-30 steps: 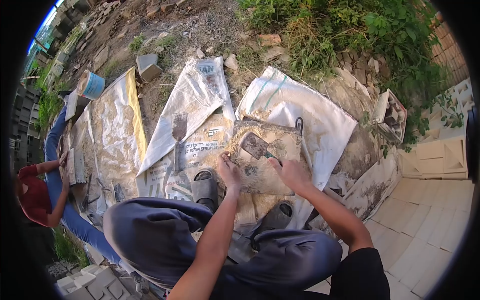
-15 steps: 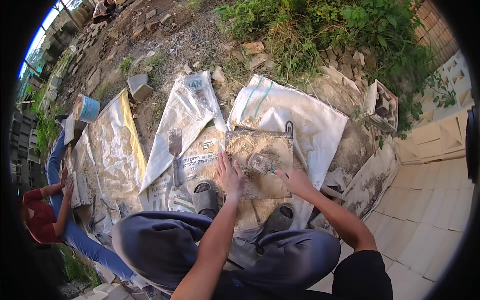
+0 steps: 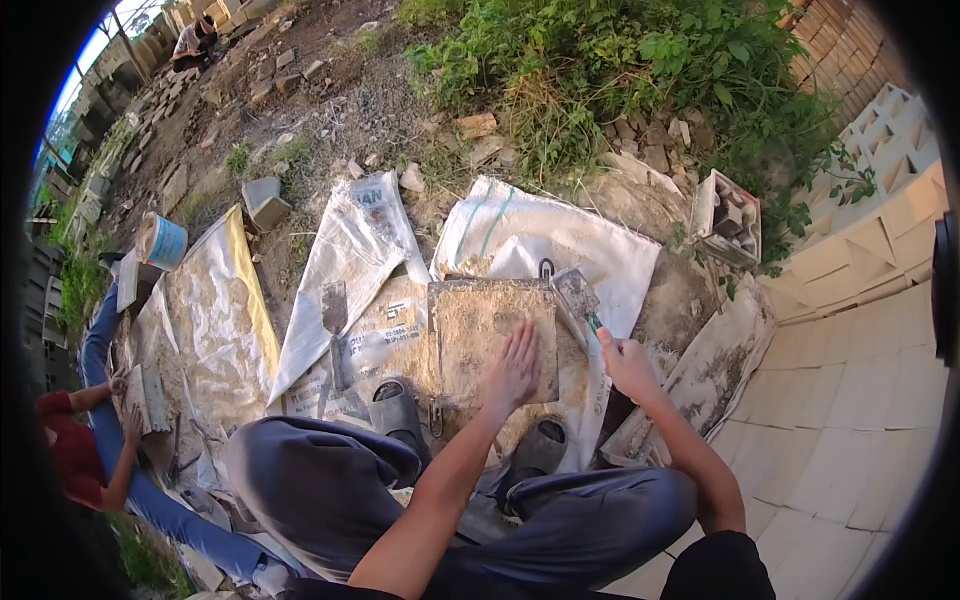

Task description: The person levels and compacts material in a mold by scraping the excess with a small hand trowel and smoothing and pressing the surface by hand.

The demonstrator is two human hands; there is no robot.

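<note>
A square, flat mould dusted with sandy material lies before me, with a metal loop at its top edge and another at its lower left. My left hand rests on its right half, fingers stretched out flat. To the right, my right hand grips a trowel by its green handle. The trowel's dirty, squarish blade is just beyond the mould's upper right corner. Left of the mould, a long-handled flat tool lies on printed sacking.
White sacks spread around the mould. A concrete block stands at the right, near stacked pale blocks. On the left, a person in a red shirt handles a block; a bucket stands beyond.
The trowel has moved off the mould's surface to its upper right. My left hand has shifted from the mould's left side to its right half. The whole view has shifted slightly.
</note>
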